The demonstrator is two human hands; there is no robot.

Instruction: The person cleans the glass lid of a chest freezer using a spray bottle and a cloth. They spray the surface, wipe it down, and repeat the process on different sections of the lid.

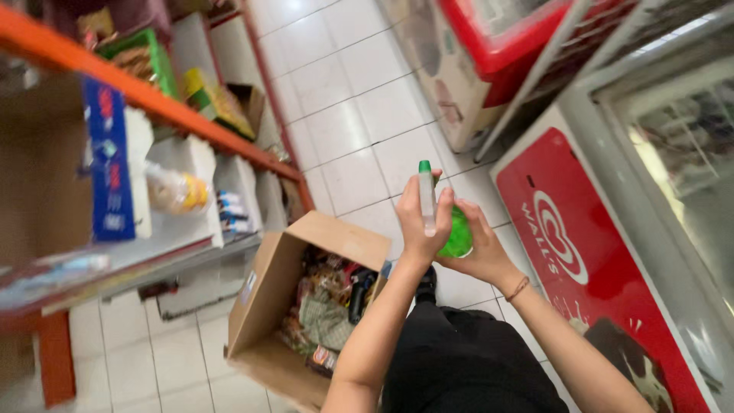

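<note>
An orange-edged metal shelf rack [191,122] carries packets and boxes at the left. Below it, an open brown cardboard box [306,306] of mixed snack packets sits on the white tiled floor [352,115], flaps up for easy reach. The left hand [417,222] grips 1 slim clear tube with a green cap [426,195], upright. The right hand [478,245] cups a round green plastic item [459,233] against it. A red-sided chest freezer [604,252] stands right.

A small grocery shop is shown: packaged goods are stacked on an orange metal shelf [191,115], a red chest freezer with glass lid [612,222] is placed alongside, and an open brown cardboard box of wrapped snacks [264,294] is seen on the white tiled floor [344,99].
</note>
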